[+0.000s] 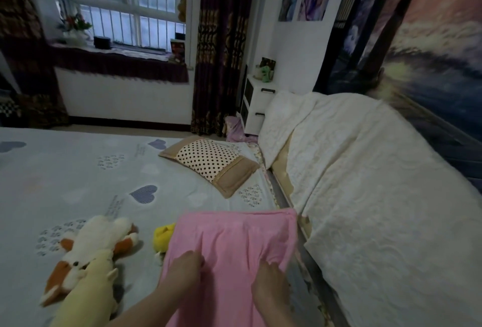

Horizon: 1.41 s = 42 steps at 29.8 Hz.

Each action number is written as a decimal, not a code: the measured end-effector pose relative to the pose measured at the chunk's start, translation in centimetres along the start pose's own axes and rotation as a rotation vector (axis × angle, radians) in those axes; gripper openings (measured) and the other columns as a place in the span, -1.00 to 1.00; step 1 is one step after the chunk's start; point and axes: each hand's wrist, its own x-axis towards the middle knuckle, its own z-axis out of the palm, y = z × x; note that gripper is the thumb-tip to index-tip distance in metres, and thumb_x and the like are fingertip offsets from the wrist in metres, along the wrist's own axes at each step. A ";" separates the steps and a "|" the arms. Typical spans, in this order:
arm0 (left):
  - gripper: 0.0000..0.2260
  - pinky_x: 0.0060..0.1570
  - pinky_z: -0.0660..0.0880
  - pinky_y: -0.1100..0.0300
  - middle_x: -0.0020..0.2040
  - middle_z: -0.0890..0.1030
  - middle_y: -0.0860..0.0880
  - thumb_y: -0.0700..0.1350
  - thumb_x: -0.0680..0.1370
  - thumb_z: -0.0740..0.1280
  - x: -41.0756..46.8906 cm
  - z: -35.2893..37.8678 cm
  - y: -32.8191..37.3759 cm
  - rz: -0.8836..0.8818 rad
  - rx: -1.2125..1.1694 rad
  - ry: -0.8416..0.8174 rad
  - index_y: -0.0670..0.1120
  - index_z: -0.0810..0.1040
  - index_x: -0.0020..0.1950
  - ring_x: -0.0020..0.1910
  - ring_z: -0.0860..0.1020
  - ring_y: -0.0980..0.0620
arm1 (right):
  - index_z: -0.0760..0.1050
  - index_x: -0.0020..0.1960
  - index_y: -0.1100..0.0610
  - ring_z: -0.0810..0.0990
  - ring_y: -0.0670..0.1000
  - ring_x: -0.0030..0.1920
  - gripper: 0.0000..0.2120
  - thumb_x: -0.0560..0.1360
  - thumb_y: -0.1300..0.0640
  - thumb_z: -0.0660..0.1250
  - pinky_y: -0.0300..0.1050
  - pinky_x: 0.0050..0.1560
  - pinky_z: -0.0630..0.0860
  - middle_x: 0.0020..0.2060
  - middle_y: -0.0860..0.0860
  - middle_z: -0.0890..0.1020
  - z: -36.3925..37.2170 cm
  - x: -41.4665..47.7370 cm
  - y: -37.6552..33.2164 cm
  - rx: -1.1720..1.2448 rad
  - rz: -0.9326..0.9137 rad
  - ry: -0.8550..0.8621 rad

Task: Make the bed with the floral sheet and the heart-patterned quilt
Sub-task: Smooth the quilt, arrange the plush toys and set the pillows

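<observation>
Left hand [184, 272] and right hand [271, 283] both dig curled fingers into the pink cloth [234, 238], bunching it. Cloth lies on the quilt [78, 183] by the bed's right edge, long axis running away toward the dotted pillow [208, 159].

A heart-patterned quilt [86, 178] is covering the bed [31, 209], carrying a far polka-dot pillow [208, 161], near-left plush toys [96, 243] and a near pink blanket [232, 238].
</observation>
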 end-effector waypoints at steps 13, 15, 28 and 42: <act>-0.75 0.13 0.36 0.07 0.19 0.50 -0.13 -0.04 0.60 0.26 0.1 -2.8 2.0 0.003 0.086 0.058 -0.08 0.52 0.24 0.23 0.49 -0.15 | 0.36 0.41 0.10 0.47 0.15 0.29 -0.58 0.58 0.28 0.07 0.00 0.24 0.44 0.29 0.11 0.45 -2.4 0.1 0.1 0.049 -0.020 0.038; -0.74 0.13 0.36 0.08 0.23 0.50 -0.14 -0.03 0.59 0.26 -0.2 -2.6 1.9 -0.006 0.066 0.066 -0.08 0.53 0.24 0.22 0.49 -0.15 | 0.36 0.42 0.11 0.46 0.15 0.30 -0.57 0.58 0.29 0.05 0.00 0.25 0.43 0.31 0.12 0.44 -2.3 -0.2 0.2 0.047 -0.020 0.037; -0.74 0.16 0.37 0.08 0.26 0.54 -0.18 -0.09 0.58 0.30 -1.6 -3.5 2.6 -0.023 0.013 0.101 -0.11 0.56 0.25 0.25 0.49 -0.18 | 0.42 0.35 0.16 0.50 0.20 0.28 -0.63 0.56 0.29 0.13 0.02 0.22 0.46 0.27 0.16 0.48 -2.7 -1.5 0.2 0.065 -0.021 0.055; -0.73 0.11 0.40 0.10 0.25 0.55 -0.18 -0.09 0.57 0.32 -2.0 -3.4 3.7 -0.039 -0.011 0.091 -0.10 0.58 0.25 0.24 0.51 -0.17 | 0.39 0.40 0.16 0.48 0.20 0.31 -0.60 0.57 0.28 0.14 0.00 0.23 0.45 0.29 0.17 0.47 -3.7 -1.8 0.8 -0.015 -0.020 0.056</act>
